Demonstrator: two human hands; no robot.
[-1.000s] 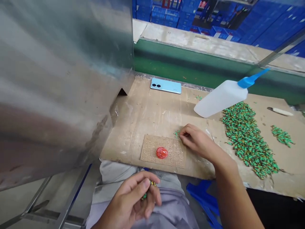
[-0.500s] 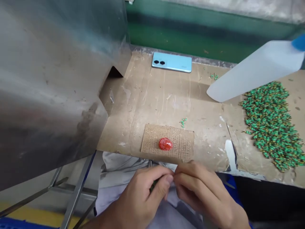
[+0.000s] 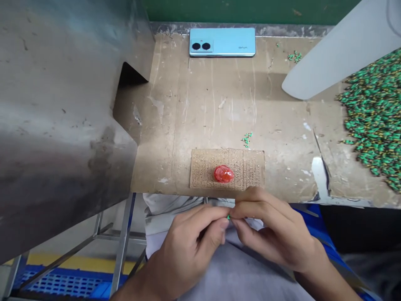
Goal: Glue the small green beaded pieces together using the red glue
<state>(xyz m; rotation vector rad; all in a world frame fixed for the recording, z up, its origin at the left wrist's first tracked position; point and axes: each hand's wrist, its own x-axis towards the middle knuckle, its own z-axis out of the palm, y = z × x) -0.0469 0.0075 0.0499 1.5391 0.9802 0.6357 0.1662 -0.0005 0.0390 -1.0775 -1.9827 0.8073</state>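
Note:
Just over my lap, in front of the table edge, my left hand (image 3: 192, 246) and my right hand (image 3: 275, 234) meet at the fingertips. Between them shows a tiny green piece (image 3: 228, 217), pinched by thumb and index finger on both sides; its shape is mostly covered. The hollow of my left hand is in shadow, and what lies inside cannot be made out. Beyond the fingers, a glossy red lump (image 3: 223, 174) sits on a small cardboard piece (image 3: 200, 169) whose surface is dotted with specks or holes.
A large heap of small green pieces (image 3: 376, 121) covers the right side of the cardboard-topped table (image 3: 175, 125). Several loose ones (image 3: 247, 139) lie past the cardboard piece. A light-blue phone (image 3: 225, 42) lies at the back, a white plastic container (image 3: 338, 54) leans right, and sheet metal (image 3: 62, 117) walls the left.
The view has tilted down and shifted, so the table sits higher in it. My right hand's fingers have spread somewhat, and the green piece now shows between the fingertips.

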